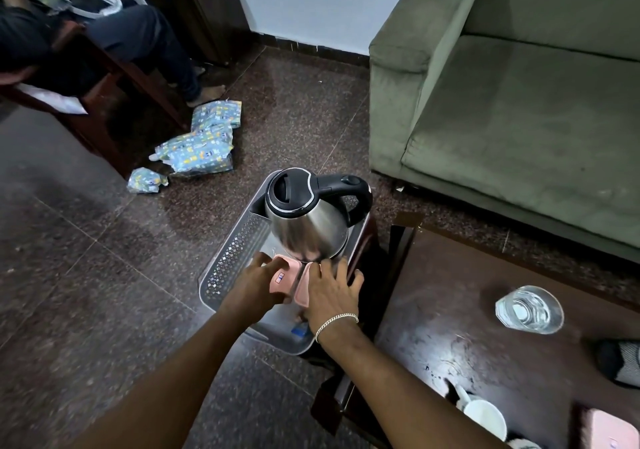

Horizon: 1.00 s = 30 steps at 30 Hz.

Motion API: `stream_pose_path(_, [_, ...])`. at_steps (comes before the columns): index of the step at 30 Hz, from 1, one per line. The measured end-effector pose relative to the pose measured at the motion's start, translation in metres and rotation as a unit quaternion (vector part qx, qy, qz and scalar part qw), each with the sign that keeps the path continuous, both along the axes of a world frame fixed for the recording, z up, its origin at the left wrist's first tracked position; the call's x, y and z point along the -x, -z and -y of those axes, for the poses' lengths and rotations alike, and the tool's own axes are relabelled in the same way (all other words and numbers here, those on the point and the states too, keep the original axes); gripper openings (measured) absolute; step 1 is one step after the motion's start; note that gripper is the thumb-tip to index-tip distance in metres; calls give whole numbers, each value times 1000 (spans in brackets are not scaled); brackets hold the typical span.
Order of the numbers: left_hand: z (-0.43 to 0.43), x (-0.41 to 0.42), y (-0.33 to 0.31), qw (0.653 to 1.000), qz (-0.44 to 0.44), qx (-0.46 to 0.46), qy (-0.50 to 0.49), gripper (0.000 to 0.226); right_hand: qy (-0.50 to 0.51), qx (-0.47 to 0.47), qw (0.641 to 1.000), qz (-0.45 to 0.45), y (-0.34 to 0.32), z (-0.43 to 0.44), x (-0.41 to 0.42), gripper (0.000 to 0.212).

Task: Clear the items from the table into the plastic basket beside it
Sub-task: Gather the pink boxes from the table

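A clear plastic basket [228, 258] with perforated walls stands on the floor left of the dark table [450, 303]. A steel electric kettle [308, 216] with a black lid and handle stands in its far end. Both hands are inside the basket just in front of the kettle. My left hand [256, 286] holds a pink box [284, 275] with a small label. My right hand [332, 293], with a bracelet on the wrist, rests on a second pink piece [304, 286] beside it. A small blue item [299, 331] lies on the basket's floor under my right wrist.
On the table stand a glass of water [530, 310], a white cup [485, 417], a pink item [609, 431] at the bottom edge and a dark rolled cloth [620, 362]. A green sofa [519, 102] is behind. Patterned packets [201, 147] lie on the floor by a seated person [138, 40].
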<state>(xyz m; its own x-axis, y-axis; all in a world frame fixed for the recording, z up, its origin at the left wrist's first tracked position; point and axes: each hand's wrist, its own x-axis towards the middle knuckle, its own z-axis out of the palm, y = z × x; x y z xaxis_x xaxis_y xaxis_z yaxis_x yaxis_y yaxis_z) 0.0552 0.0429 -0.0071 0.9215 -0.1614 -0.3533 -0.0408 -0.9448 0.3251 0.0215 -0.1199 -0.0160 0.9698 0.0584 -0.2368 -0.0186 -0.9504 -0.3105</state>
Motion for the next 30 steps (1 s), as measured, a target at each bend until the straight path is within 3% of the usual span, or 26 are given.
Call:
stream_pose_path(4, [0,7,-3,1000,7,13,-18,75,-21,-10,1000,9,-8,10,5,84])
stream_pose_path(8, [-3,25,-5,998,41,-55,-12,79,-13,-47,997,52,-25,32,24,79])
stream_pose_path(14, [-5,45,-9,979,-96,-172,57,28,49,-48,990,123,-42,96,71,59])
stream_pose_path(18, [12,49,-23,976,-85,-195,44,28,108,-31,982,150,-45,155,108,48])
stream_pose_path(20, [31,53,-34,983,-28,-180,33,20,138,-18,979,151,-45,189,132,45])
stream_pose_path(23, [72,66,-47,993,53,-87,59,6,175,-1,976,132,-43,242,169,40])
stream_pose_path(27, [152,93,-54,989,66,-1,132,14,224,8,971,84,-37,313,220,33])
stream_pose_path(30, [214,114,-43,980,23,55,192,24,246,-13,968,44,-26,358,249,30])
